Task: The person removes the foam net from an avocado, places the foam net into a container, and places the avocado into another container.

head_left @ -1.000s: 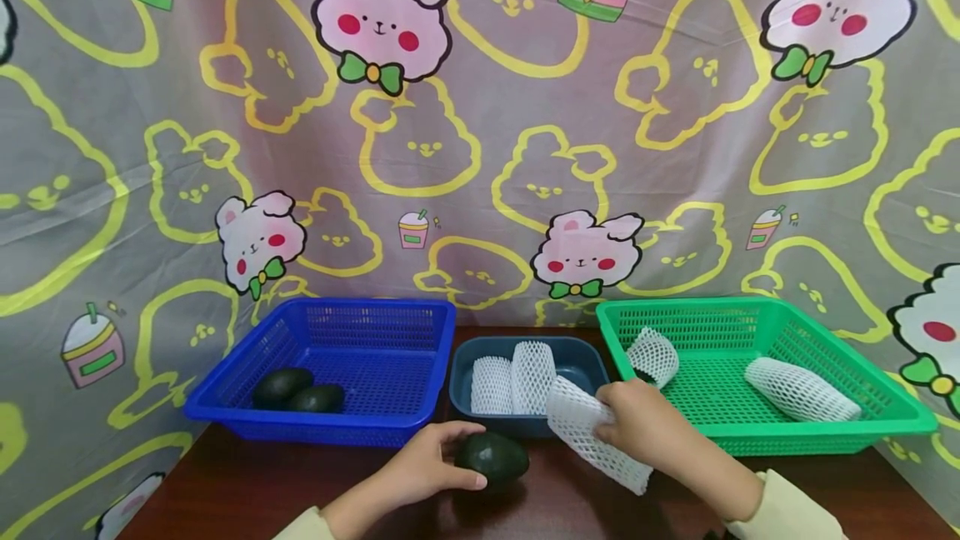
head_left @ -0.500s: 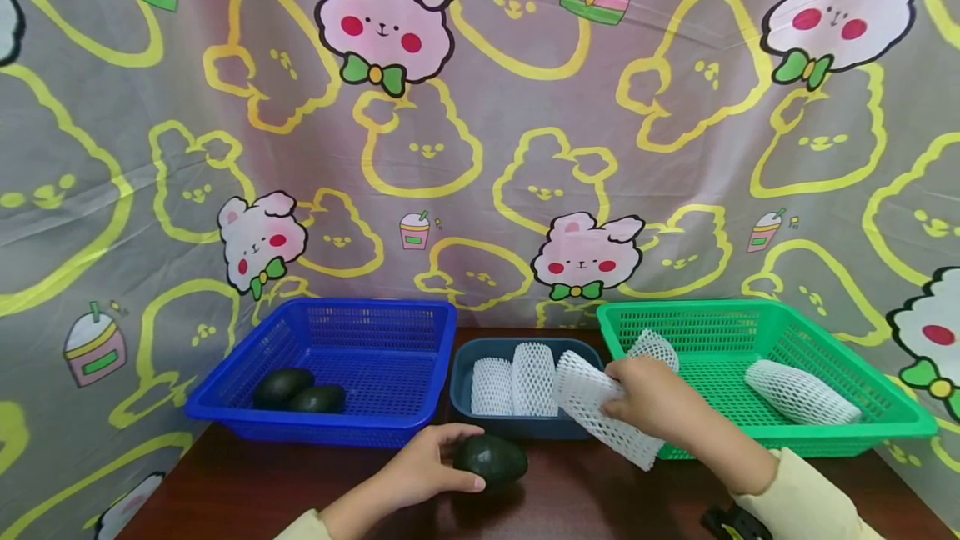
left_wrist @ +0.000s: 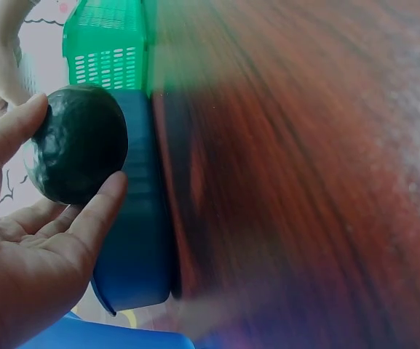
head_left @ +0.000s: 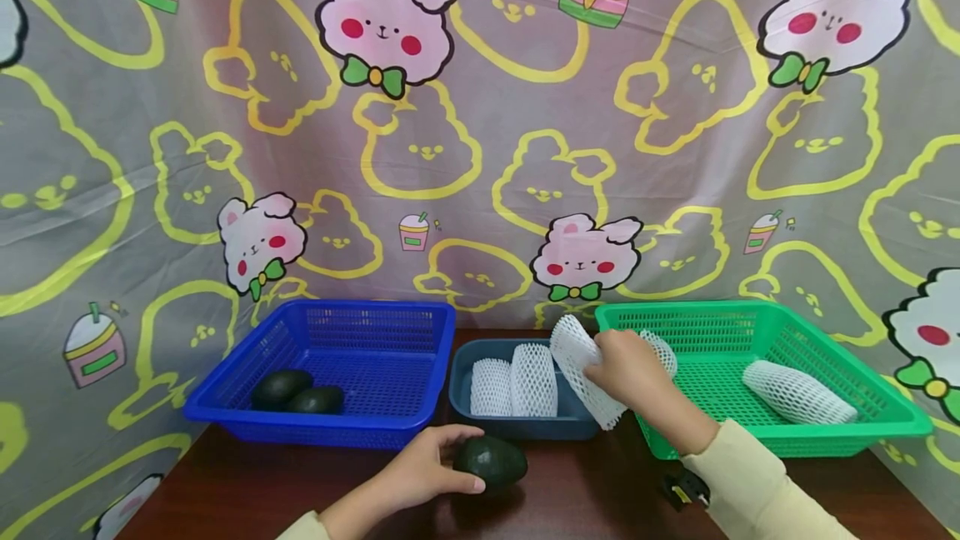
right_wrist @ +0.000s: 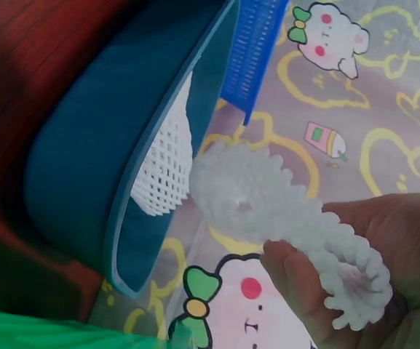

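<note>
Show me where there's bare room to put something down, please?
The table is bare in front of the blue basket, left of the left hand. Inside that basket, it's bare right of the avocados. It's crowded at the tub: two nets inside, the right hand holding another at the tub's right end.

grey cartoon-print curtain (head_left: 450,148) behind dark reddish table (head_left: 592,490)

The avocado (head_left: 491,461) has a glossy, lightly pebbled skin. The foam net sleeve (head_left: 581,367) is matt, its open mesh ridged. The blue basket (head_left: 315,432) and green basket (head_left: 750,445) are perforated plastic with a soft sheen; the teal tub (head_left: 525,428) is smooth, solid-walled plastic. The tabletop (head_left: 585,498) shows polished wood grain, possibly laminate, blurred up close. The backdrop (head_left: 480,127) is creased cloth.
</note>
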Demonstrator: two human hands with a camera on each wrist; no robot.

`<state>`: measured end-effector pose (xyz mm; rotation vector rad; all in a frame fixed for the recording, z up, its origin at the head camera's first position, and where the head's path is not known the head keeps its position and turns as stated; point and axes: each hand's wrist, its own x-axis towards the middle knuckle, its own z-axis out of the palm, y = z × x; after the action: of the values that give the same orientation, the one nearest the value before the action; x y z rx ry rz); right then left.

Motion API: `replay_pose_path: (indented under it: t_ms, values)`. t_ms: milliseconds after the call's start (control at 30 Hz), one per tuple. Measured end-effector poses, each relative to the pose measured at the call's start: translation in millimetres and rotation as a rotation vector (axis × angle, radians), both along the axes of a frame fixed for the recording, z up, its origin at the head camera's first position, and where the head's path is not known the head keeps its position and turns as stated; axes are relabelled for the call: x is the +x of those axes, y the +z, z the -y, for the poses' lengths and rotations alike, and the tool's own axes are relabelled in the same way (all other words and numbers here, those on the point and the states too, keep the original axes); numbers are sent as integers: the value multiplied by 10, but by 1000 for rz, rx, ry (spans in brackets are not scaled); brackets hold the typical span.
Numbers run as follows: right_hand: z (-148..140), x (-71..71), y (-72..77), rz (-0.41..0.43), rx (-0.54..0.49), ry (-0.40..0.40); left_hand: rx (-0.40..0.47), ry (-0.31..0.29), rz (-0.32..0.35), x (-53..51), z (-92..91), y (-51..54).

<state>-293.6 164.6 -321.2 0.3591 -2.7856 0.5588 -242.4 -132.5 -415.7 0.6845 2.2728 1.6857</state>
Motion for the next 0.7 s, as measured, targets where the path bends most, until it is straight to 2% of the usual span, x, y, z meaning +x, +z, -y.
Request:
replay_pose_path:
  t_ms: [267,500,700]
  values:
    - [131,-157,-69,-21,18,-82,-2,-5,-4,-12,10,-7]
    - [239,-320,-220,17,41,-150,-12,-5,-9,-12,12,-2]
    - [307,-419,-354,-38,117,-174,-12,-2,-6,4,0,11]
